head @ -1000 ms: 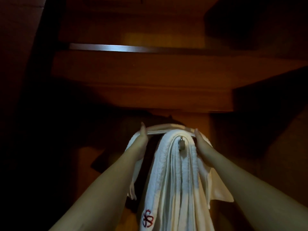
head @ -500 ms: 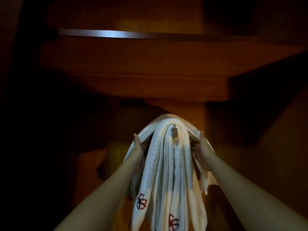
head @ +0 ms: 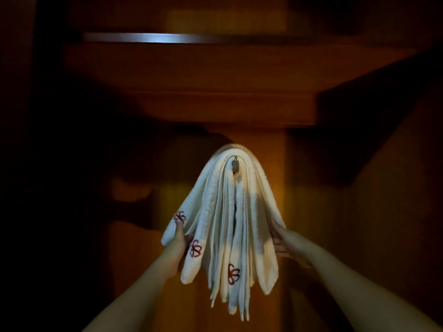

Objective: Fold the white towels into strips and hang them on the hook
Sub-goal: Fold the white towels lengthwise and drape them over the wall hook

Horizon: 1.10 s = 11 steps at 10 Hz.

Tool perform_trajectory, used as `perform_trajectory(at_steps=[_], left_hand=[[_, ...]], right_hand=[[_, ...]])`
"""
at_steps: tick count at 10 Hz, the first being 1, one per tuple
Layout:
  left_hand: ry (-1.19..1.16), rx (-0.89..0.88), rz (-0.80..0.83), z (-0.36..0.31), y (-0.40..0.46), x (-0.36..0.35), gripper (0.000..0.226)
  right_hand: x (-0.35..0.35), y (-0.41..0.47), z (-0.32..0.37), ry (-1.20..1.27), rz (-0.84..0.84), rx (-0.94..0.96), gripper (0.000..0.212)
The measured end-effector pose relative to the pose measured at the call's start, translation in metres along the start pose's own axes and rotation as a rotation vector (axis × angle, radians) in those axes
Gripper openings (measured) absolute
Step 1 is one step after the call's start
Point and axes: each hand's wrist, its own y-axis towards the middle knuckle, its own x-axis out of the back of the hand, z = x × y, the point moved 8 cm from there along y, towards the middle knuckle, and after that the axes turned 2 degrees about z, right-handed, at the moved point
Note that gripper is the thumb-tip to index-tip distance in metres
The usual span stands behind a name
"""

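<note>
Several white towels [head: 223, 212] folded into strips hang draped over a small metal hook [head: 236, 164] on a wooden wall. Red embroidered logos show on their lower ends. My left hand [head: 178, 238] holds the left outer strip near its lower end, thumb up against the cloth. On the opposite side, my right hand [head: 280, 238] grips the right outer strip's edge, with the fingers partly hidden behind the cloth. Only the tip of the hook shows under the top fold.
A wooden shelf [head: 191, 106] juts out above the hook, with a metal rail [head: 153, 37] higher up. Dark wooden panels close in on the left and right. The scene is dim.
Both hands have slid down the towels from beside the hook to the lower ends. The view has tilted so that the full hanging bundle shows.
</note>
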Motion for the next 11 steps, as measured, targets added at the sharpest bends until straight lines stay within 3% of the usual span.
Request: perform_trajectory(at_steps=[1, 3, 4, 5, 7, 9, 11], left_hand=[[0.154, -0.043, -0.018, 0.015, -0.029, 0.010, 0.082], [0.309, -0.128, 0.003, 0.012, -0.077, 0.023, 0.074], [0.354, -0.161, 0.011, 0.005, -0.107, 0.028, 0.061], [0.462, -0.145, 0.033, 0.014, -0.145, 0.032, 0.044], [0.883, -0.090, 0.144, 0.085, -0.238, 0.040, 0.061], [1.102, -0.041, 0.466, 0.202, -0.339, 0.039, 0.055], [1.187, 0.041, 0.681, 0.310, -0.421, 0.021, 0.053]], right_hand=[[0.005, -0.012, -0.002, -0.141, -0.071, 0.011, 0.057], [0.014, -0.062, 0.016, -0.386, -0.321, 0.089, 0.033], [0.005, -0.102, 0.026, -0.493, -0.364, 0.109, 0.029], [-0.018, -0.147, 0.026, -0.651, -0.337, 0.097, 0.029], [-0.099, -0.246, -0.036, -0.952, -0.100, -0.032, 0.036], [-0.167, -0.368, -0.142, -0.905, 0.085, -0.126, 0.044], [-0.190, -0.492, -0.250, -0.830, 0.171, -0.291, 0.053]])
